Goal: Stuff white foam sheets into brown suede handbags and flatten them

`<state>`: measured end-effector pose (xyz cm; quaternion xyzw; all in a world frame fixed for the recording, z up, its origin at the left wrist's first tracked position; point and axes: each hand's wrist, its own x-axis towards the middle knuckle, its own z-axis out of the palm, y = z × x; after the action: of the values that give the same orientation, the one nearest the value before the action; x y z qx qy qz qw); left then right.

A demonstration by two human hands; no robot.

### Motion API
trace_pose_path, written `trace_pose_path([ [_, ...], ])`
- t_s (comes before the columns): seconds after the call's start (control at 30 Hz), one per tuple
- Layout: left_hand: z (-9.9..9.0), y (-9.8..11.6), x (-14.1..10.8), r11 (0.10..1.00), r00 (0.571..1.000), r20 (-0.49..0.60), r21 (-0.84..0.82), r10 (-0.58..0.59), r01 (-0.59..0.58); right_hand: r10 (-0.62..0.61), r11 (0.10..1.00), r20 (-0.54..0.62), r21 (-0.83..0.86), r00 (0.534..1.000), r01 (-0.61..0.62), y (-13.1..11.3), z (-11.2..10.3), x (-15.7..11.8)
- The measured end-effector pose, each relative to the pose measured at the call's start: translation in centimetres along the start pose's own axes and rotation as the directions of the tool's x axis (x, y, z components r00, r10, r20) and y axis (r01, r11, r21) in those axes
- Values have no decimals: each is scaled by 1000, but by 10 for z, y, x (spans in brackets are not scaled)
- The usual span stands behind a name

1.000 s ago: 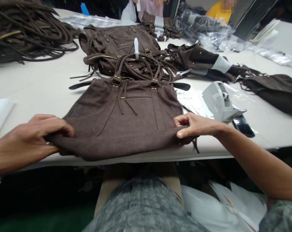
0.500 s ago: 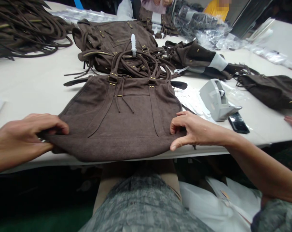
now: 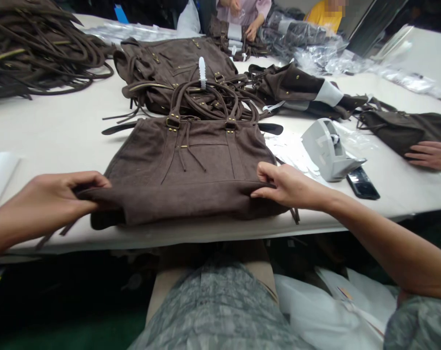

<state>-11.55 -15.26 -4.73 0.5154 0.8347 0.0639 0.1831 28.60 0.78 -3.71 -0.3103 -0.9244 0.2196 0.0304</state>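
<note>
A dark brown handbag lies flat on the table in front of me, its looped handles pointing away. My left hand pinches the bag's near left corner, fingers curled over the edge. At the near right corner, my right hand grips the bottom edge between thumb and bent fingers. The bottom panel is folded up between both hands and hangs toward the table's front edge. A white plastic tie stands upright around the handles. Two thin cords dangle on the bag's front.
More brown bags lie behind, with a heap of bags at far left. A grey tape dispenser, white paper tags and a black phone sit at right. A co-worker's hand rests on another bag.
Both hands have lifted the bag's bottom edge and folded it upward. A co-worker's hand has come onto the bag at right, and another person's hands have moved down at the back.
</note>
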Motion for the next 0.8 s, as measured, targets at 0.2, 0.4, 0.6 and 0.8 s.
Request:
trace_pose_path([
  [0.2, 9, 22, 8, 975, 973, -146, 162, 178, -154, 18, 984, -18, -177, 1000, -21, 11, 27, 30],
  [0.4, 18, 22, -28, 720, 709, -178, 332, 682, -609, -10, 988, -56, -155, 998, 1, 11, 33, 26],
  [0.6, 30, 50, -28, 792, 764, -247, 335, 596, -510, -30, 999, -78, -35, 996, 28, 11, 22, 20],
  [0.8, 42, 62, -1, 777, 849, -145, 502, 508, -379, -63, 997, -83, 39, 995, 66, 16, 20, 27],
])
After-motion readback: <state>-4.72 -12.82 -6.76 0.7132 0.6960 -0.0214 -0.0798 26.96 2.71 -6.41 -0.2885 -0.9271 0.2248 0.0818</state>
